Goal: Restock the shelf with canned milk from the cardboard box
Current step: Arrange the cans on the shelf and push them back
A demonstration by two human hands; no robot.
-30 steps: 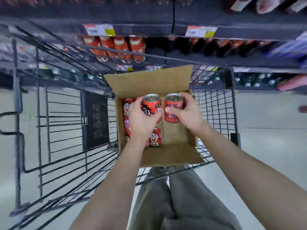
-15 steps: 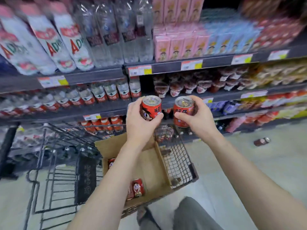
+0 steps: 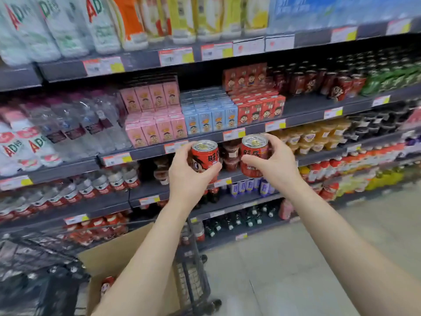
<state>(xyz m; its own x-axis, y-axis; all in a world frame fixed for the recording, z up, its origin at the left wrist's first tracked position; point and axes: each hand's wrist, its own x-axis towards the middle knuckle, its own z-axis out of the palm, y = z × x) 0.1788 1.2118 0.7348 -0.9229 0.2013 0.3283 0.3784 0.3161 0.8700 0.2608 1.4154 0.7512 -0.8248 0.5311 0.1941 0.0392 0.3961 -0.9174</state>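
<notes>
My left hand (image 3: 190,179) grips a red milk can (image 3: 205,155) with a cartoon face, held upright in front of the shelves. Beside it, my right hand (image 3: 276,166) grips a second red milk can (image 3: 254,151) at the same height. The cardboard box (image 3: 118,254) sits in the cart at the lower left, and one more red can (image 3: 107,286) shows inside it, partly hidden by my left forearm. A row of matching red cans (image 3: 319,82) stands on an upper shelf to the right.
The wire shopping cart (image 3: 193,277) stands at the lower left against the shelving. Pink, blue and red milk cartons (image 3: 205,115) fill the shelf at centre. Bottles and jelly cups line the lower shelves. Pale tiled floor (image 3: 284,258) lies to the right.
Both hands lifted the two cans out of the box and raised them to shelf height. My view swung up from the cart to the shelves.
</notes>
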